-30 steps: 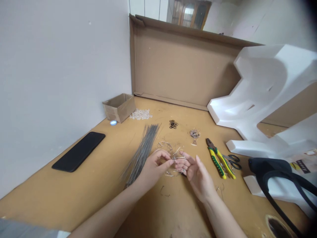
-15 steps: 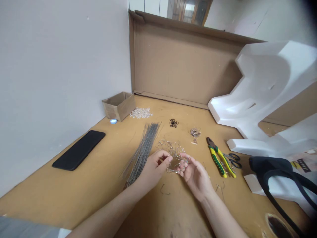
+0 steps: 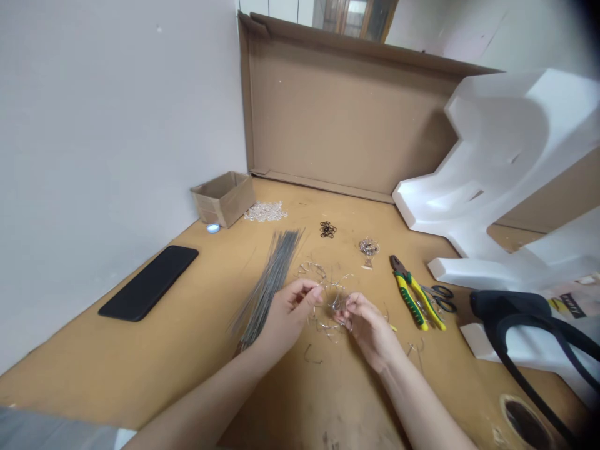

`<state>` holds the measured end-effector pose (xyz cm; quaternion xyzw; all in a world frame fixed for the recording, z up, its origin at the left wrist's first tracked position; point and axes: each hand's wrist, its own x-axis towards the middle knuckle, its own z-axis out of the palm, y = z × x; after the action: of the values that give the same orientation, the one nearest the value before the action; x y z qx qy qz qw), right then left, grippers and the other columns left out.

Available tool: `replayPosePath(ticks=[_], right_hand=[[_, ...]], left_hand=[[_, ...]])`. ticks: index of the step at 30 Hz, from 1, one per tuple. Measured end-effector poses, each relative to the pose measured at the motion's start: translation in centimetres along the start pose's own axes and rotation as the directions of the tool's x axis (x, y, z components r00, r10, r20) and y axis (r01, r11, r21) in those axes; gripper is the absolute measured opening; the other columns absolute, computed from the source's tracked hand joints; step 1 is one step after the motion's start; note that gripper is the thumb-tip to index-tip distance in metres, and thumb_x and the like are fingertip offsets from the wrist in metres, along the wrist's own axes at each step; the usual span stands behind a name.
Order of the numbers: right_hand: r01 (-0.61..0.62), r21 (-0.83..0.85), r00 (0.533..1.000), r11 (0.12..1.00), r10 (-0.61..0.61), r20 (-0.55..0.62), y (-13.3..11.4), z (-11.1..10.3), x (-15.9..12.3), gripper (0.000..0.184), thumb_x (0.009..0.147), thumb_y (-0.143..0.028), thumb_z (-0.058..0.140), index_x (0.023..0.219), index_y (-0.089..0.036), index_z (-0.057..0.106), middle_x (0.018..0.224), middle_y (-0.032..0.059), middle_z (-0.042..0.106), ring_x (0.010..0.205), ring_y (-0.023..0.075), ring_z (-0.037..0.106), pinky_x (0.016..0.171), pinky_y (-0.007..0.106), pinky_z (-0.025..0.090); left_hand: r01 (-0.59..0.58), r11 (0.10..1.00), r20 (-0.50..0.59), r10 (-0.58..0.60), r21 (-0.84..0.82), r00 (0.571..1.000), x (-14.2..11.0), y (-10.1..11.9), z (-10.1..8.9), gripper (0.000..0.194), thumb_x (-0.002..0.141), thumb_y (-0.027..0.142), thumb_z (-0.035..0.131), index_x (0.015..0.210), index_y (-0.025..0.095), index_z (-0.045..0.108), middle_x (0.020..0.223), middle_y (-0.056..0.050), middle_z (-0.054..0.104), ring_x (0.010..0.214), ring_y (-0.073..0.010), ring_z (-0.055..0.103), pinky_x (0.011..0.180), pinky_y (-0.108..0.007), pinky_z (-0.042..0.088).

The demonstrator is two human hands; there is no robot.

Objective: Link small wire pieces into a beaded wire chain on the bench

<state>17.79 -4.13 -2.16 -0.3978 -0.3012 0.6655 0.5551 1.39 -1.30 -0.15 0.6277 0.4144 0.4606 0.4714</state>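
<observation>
A looped piece of thin silver wire [image 3: 335, 305] hangs between my two hands over the table. My left hand [image 3: 295, 307] is closed in a pinch at its left side. On the other side my right hand [image 3: 366, 322] grips the wire with thumb and fingers, palm turned inward. Other bent wire pieces [image 3: 313, 269] lie just beyond and under my hands, overlapping the held one, so its exact shape is unclear. A bundle of straight grey wires [image 3: 270, 287] lies beside my left hand, partly covered by it.
Pliers [image 3: 411, 294] with yellow-green handles and scissors [image 3: 443, 297] lie at right. Farther back are a wire coil [image 3: 369, 247], black rings [image 3: 327, 230], clear beads [image 3: 266, 211] and a small cardboard box [image 3: 224, 199]. A black phone [image 3: 150, 282] lies left; white foam [image 3: 497, 144] stands right.
My right hand has turned, its fingers curling more tightly around the wire. The held wire loops have shifted between my hands, and the view has moved slightly.
</observation>
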Motion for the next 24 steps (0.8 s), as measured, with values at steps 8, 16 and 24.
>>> replayPosePath(ticks=[8,16,24], right_hand=[[0.023,-0.141,0.998,0.99,-0.016,0.053,0.0,0.3,0.0,0.014,0.069,-0.028,0.065,0.078,-0.018,0.06,0.062,-0.0029,0.051,0.06,0.0116,0.046,0.063,0.026,0.036],[0.166,-0.604,0.955,0.78,-0.28,-0.099,0.7,-0.9,0.7,0.014,0.066,-0.029,0.066,0.075,-0.02,0.06,0.057,-0.0048,0.049,0.052,0.0115,0.042,0.053,0.025,0.033],[0.059,-0.343,0.99,0.937,-0.098,-0.097,-0.1,-0.5,0.5,0.016,0.066,-0.026,0.064,0.081,-0.02,0.063,0.086,0.0001,0.063,0.06,0.0123,0.054,0.063,0.028,0.042]], left_hand=[[-0.022,0.998,0.025,0.021,0.057,0.999,-0.1,-1.0,0.2,0.02,0.082,0.034,0.05,0.079,0.017,0.059,0.073,-0.001,0.062,0.069,-0.012,0.055,0.065,-0.022,0.042],[-0.108,0.984,0.147,0.087,0.145,0.985,-0.6,-0.4,0.6,0.021,0.083,0.032,0.048,0.074,0.017,0.06,0.07,-0.001,0.06,0.066,-0.0118,0.052,0.062,-0.023,0.041],[-0.001,0.999,0.102,0.005,-0.039,0.995,-0.4,-1.2,0.4,0.023,0.082,0.037,0.049,0.08,0.016,0.057,0.066,0.0,0.06,0.054,-0.008,0.046,0.053,-0.02,0.038]])
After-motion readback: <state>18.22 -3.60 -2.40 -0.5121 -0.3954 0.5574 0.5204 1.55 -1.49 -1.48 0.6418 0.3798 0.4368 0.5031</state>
